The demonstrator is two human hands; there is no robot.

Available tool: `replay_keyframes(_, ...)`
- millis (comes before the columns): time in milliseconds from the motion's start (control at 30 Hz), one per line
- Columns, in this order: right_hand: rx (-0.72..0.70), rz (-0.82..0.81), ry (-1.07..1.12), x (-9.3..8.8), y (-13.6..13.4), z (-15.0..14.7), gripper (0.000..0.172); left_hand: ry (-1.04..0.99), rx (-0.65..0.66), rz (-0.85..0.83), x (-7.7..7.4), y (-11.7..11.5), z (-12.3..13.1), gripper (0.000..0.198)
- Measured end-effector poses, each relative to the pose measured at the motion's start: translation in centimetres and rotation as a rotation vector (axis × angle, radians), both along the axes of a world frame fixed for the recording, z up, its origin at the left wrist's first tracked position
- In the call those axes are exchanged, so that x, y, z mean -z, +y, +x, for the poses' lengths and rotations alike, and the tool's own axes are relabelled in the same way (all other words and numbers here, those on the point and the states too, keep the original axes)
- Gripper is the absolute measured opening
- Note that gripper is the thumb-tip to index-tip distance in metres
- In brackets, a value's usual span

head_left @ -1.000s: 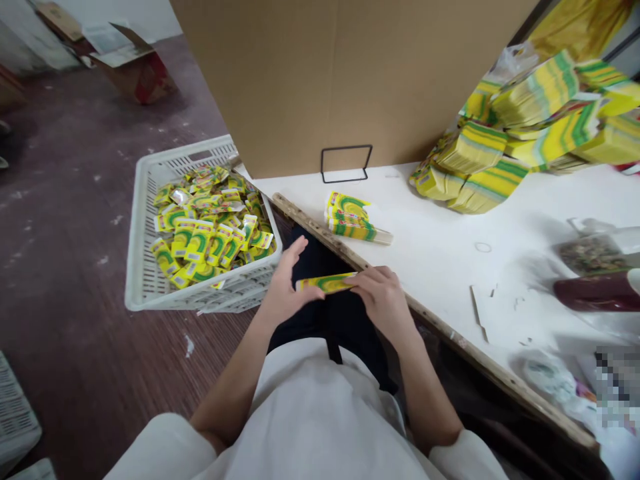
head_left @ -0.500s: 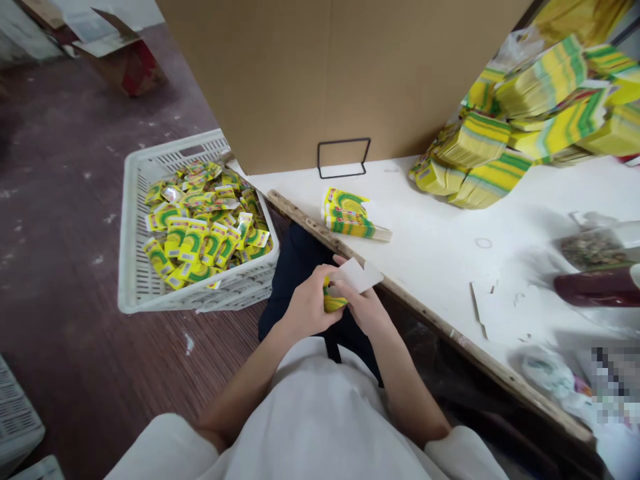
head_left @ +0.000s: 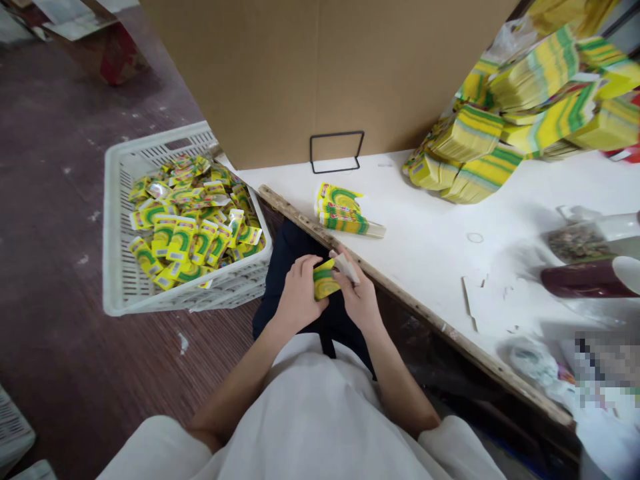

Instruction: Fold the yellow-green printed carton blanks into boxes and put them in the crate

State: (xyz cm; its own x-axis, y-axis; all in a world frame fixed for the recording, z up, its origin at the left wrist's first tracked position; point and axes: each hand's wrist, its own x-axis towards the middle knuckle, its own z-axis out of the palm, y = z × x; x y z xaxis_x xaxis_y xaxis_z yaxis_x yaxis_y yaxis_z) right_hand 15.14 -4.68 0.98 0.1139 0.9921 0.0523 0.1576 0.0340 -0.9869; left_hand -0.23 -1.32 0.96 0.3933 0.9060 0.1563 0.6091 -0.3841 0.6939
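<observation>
Between my hands, above my lap, is a yellow and green printed card box (head_left: 325, 280) with a white flap at its right end. My left hand (head_left: 299, 291) is closed around the box's left side. My right hand (head_left: 361, 297) pinches the white flap at the other end; its fingertips are partly hidden by the card. Just beyond, on the white table (head_left: 425, 233), lies a small stack of flat yellow-green cartons (head_left: 345, 210). To the left stands a white plastic crate (head_left: 113, 227) holding many similar yellow packs (head_left: 183, 237).
A large cardboard sheet (head_left: 320, 73) rises behind a black wire stand (head_left: 337, 152). Bundles of flat cartons (head_left: 480, 160) are piled at the back right. A dark red cup (head_left: 580, 278) and a plastic bag (head_left: 533, 357) sit to the right. The table's wooden edge (head_left: 400, 300) runs diagonally before me.
The white flap, spread out wide before, is now folded in toward the box, with my right hand turned more upright. More of the printed face shows. The whole view has shifted slightly.
</observation>
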Motion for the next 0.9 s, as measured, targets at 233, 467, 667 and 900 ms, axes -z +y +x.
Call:
replay_keyframes(233,-0.237,0.108,-0.318,0.3,-0.2,1.2,0.062,0.059,0.076,-0.031,-0.8,0.5,-1.5,0.059)
replay_keyframes(467,-0.521,0.144,-0.297,-1.2,0.7,4.4,0.037,0.067,0.162,-0.035,-1.8,0.9,-2.2,0.061)
replay_keyframes(667,-0.403,0.096,-0.303,0.1,0.3,2.6,0.055,0.124,0.113,-0.055,-2.2,0.9,-1.7,0.064)
replay_keyframes(900,-0.406,0.120,-0.243,-0.3,0.7,3.3,0.033,0.008,0.110,-0.239,-2.0,1.2,-2.1,0.079)
